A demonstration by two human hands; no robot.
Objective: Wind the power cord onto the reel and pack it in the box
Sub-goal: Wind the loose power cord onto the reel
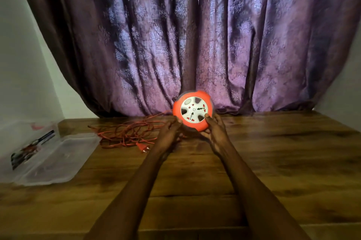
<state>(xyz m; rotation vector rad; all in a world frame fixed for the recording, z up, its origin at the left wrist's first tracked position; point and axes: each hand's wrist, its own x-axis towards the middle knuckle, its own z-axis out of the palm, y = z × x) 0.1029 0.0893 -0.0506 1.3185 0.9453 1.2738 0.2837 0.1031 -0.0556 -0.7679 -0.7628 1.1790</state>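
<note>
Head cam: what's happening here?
A person holds the orange cord reel up off the wooden table with both hands, left hand and right hand. The orange cord lies loose in a tangle on the table, plug at the near edge. The clear plastic box sits open at the left.

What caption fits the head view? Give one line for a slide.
Both hands, left and right, hold the orange reel above the table; cord lies unwound.

A purple patterned curtain fills the upper and middle frame. A wooden table spans the bottom. White wall shows at the left.
</note>
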